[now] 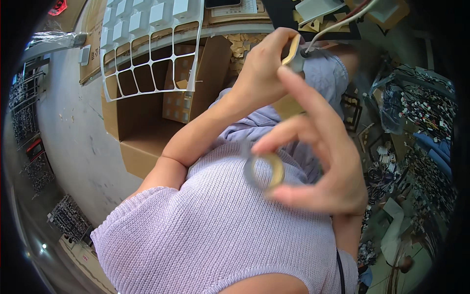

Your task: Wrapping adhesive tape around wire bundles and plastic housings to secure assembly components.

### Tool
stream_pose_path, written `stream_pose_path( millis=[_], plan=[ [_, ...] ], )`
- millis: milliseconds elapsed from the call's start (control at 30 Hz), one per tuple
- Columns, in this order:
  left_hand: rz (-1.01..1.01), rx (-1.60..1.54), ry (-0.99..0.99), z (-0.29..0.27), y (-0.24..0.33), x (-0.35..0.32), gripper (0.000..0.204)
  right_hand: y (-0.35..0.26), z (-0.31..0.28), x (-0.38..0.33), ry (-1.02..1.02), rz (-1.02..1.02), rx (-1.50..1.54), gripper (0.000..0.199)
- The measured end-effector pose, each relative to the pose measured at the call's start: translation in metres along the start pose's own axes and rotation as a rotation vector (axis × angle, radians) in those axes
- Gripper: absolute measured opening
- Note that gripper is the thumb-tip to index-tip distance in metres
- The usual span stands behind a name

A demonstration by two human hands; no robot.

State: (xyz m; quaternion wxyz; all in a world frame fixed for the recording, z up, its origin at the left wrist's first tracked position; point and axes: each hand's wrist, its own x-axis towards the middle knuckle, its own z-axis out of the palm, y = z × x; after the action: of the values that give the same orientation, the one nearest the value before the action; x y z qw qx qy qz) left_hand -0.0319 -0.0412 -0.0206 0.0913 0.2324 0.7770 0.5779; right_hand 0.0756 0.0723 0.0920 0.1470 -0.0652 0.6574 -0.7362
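My right hand [320, 164] is raised close to the camera and pinches a small ring-shaped roll of tape [265, 171], grey outside and tan inside, between thumb and forefinger. Higher up, my left hand [262, 68] is closed around a tan strip [293, 49] and a small grey part [299, 62] at the end of a white cable [338, 22]. The two hands are apart, the left one above and slightly left of the right. A lavender knit sweater [215, 230] fills the lower middle of the view.
An open brown cardboard box [142, 134] stands at the left, with a white grid-shaped divider [149, 49] leaning over it. Grey concrete floor [68, 127] lies further left, with racks of small parts. Bundles of wired components [421, 112] crowd the right side.
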Motion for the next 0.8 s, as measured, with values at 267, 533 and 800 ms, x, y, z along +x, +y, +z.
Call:
stream_pose_path(
  millis=[267,533,800],
  plan=[
    [-0.076,-0.314,-0.138,-0.01,0.012,-0.013,0.047,0.03,-0.058,0.006,0.459,-0.036,-0.186,0.061],
    [-0.056,-0.288,-0.16,-0.011,0.025,-0.021,0.055,0.032,-0.062,0.012,0.332,-0.056,-0.244,0.044],
    [-0.032,-0.285,-0.24,-0.011,0.026,-0.02,0.066,0.028,-0.074,0.01,0.073,-0.039,-0.435,0.046]
  ],
)
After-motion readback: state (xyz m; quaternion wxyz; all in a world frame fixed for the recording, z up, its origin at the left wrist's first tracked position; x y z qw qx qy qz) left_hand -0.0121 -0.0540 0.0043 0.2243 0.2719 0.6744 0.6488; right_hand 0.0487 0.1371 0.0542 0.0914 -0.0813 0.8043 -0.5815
